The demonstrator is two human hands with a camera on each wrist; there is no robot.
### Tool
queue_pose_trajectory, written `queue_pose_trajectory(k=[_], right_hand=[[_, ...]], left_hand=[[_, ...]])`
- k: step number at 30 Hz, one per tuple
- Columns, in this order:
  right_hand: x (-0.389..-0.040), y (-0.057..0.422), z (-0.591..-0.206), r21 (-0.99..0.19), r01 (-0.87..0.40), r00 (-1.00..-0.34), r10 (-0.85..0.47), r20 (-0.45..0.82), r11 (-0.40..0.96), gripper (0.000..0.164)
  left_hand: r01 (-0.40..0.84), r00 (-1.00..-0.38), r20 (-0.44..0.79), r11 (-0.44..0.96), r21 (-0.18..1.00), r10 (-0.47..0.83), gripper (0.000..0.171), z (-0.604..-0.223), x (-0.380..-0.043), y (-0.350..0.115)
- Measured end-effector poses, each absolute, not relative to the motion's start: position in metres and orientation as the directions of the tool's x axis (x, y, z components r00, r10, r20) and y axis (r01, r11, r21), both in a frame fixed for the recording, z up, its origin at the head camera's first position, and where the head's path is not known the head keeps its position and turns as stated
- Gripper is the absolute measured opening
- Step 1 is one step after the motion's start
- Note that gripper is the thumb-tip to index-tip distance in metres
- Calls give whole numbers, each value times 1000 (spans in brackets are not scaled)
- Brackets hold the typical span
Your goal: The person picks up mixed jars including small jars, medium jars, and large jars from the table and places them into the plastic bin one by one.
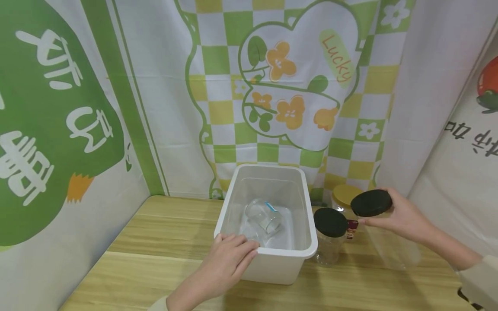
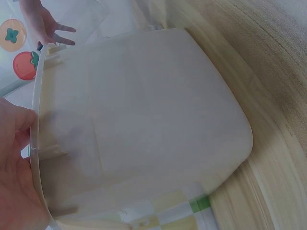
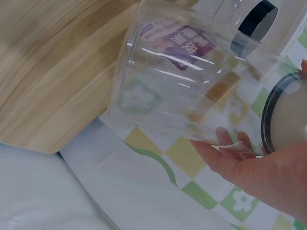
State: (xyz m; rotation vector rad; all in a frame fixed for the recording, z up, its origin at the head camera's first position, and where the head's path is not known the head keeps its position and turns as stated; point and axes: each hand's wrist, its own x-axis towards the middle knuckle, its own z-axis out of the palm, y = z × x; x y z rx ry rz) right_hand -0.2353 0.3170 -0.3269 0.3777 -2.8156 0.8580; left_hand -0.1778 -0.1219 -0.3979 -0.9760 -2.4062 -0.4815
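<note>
My left hand grips the near rim of a white plastic bin, its fingers over the edge. Inside the bin lies a clear container on its side, with a blue strip on it. To the right of the bin, my right hand holds a large clear jar by its black lid. The jar tilts, its transparent body faint against the table. In the right wrist view the fingers wrap near the jar's neck. The left wrist view shows the bin's outer wall.
Beside the bin stands another clear jar with a black lid. Behind it is a jar with a yellow lid. A dark red label shows between the jars. A patterned curtain hangs behind the wooden table.
</note>
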Motion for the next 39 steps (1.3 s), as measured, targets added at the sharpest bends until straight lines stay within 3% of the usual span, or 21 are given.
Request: queue_pose_trajectory(k=[14,39], right_hand=[[-238,308,-315,-488,-290,-954,-210,212,824,111],[-247,288,-295,-488,-313,-949,-249,194,814,102]], left_hand=[[719,-620,565,682,131,545,15,-398,-178,-122],[718,-620,565,684,129,545,14,-397,-178,-122]])
